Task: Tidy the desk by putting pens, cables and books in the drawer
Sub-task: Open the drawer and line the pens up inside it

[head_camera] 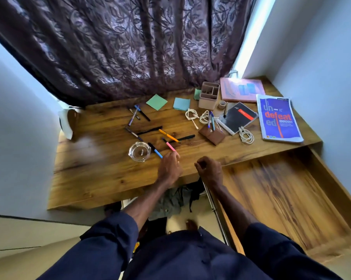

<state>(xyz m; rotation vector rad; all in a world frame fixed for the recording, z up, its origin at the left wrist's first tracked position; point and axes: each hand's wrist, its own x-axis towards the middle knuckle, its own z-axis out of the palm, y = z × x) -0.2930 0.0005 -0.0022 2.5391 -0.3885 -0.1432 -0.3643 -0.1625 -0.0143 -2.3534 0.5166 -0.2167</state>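
Desk (110,178), wooden, with the drawer (281,188) pulled open at its right.
- Pens: pink pen (170,146), blue pen (156,151) and orange pen (168,135) lie loose mid-desk, beside a glass ashtray (139,151).
- Cables: white cable (191,115) coiled near the centre back.
- Books: spiral notebook (239,117) and blue book (278,118) at the right, still on the desktop.
- Left hand (169,166): fingertips at the pink pen's near end; I cannot tell whether they pinch it.
- Right hand (210,169): over the front edge, fingers curled in, nothing visible in them.
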